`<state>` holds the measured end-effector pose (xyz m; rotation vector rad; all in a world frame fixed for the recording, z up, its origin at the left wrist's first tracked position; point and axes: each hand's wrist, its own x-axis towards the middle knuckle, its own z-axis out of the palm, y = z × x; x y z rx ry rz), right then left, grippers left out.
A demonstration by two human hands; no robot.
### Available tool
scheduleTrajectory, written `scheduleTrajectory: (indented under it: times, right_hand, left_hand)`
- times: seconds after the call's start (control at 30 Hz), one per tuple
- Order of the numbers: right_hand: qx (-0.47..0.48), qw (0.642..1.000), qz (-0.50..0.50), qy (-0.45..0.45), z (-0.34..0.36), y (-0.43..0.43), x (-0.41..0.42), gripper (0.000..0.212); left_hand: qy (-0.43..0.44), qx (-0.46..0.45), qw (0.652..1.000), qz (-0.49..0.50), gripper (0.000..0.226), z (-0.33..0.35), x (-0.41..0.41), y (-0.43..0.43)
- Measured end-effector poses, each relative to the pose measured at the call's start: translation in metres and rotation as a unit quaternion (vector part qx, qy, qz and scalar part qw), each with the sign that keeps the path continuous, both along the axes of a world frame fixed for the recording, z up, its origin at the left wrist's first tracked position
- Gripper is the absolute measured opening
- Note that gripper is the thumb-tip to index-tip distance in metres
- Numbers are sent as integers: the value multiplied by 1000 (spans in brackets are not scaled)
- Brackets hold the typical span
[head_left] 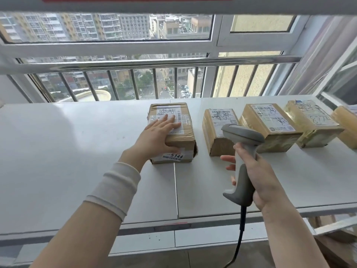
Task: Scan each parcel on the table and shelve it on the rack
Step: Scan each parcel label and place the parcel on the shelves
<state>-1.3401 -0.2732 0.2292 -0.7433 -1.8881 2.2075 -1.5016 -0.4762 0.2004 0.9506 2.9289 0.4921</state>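
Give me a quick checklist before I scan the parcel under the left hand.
1. Scanner grip: ok. The right hand wraps the scanner handle.
2. Parcel steadied: ok. The left hand rests flat on the 5144 parcel.
3. Label exposed: not ok. The fingers lie across part of the top label.
4. Scanner aim: cannot tell. Its window faces away from the camera.
5. Cable free: ok. It hangs past the table edge with no snag showing.
6. Rack space: cannot tell. No open slot is in view.
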Motion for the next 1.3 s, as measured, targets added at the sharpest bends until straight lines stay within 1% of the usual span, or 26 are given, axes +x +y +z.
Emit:
scheduleTrajectory:
  times: [0.1, 0.13, 0.17, 0.2, 0.23, 0.27, 0.3, 0.33, 0.37, 0.43, 0.5, 0.6, 0.67, 0.73, 0.8, 0.93, 1.03, 1.17, 1.3]
  right_hand:
    - [-16, 1000, 3, 5, -1, -2, 5, 19]
    - [-24, 1000, 0, 5, -2, -2, 8, 20]
    - [-32, 999, -3, 3, -3, -3, 14, 22]
    - [-42, 999, -7, 2, -5, -3, 20, 25]
    - [-52, 999, -12, -1, -6, -3, 28, 29]
    - [-59, 998, -19, -6, -8, -1, 38, 32]
    - [-63, 998, -28, -12, -10, 2, 49, 35]
    - [-65, 997, -40, -19, -12, 6, 61, 37]
    - [-66, 996, -54, -20, -13, 11, 74, 38]
    - [-74, 993, -97, -5, -15, 21, 105, 37]
    - [-83, 985, -147, 23, -17, 33, 141, 40]
    - [-78, 970, -221, 66, -19, 52, 205, 50]
    - [-73, 956, -274, 75, -18, 65, 253, 48]
    - [-81, 941, -320, 78, -19, 78, 305, 51]
    - [-86, 924, -362, 84, -22, 91, 359, 54]
    - [-82, 893, -431, 103, -29, 119, 478, 47]
    - [-66, 869, -478, 113, -34, 140, 566, 36]
    - [-29, 827, -555, 91, -38, 163, 663, 17]
    - [-10, 793, -606, 63, -42, 189, 739, 9]
  left_hand:
    - [-5, -44, 999, -15, 94, 11, 7, 3]
    - [-18, -24, 999, -13, 95, 16, 14, 5]
    - [-39, 26, 999, -4, 95, 21, 25, 8]
    - [-60, 105, 993, 2, 92, 26, 38, 12]
    - [-75, 202, 977, -4, 86, 29, 52, 18]
    - [-87, 304, 949, -16, 76, 30, 67, 26]
    - [-102, 392, 914, -31, 60, 31, 83, 37]
    - [-121, 457, 880, -46, 42, 28, 99, 50]
    - [-146, 499, 852, -61, 31, 23, 116, 63]
    - [-211, 537, 812, -87, 23, 12, 149, 95]
    - [-292, 535, 788, -93, 18, -1, 182, 129]
    - [-429, 511, 740, -81, 14, -15, 241, 178]
    - [-482, 487, 723, -92, 15, -19, 286, 208]
    - [-521, 467, 706, -111, 16, -21, 336, 236]
    - [-543, 451, 695, -136, 15, -24, 388, 264]
    - [-591, 390, 683, -181, 19, -37, 508, 320]
    - [-629, 341, 664, -214, 14, -43, 599, 360]
    - [-639, 271, 666, -273, 13, -46, 698, 397]
    - [-642, 218, 671, -300, 10, -53, 761, 436]
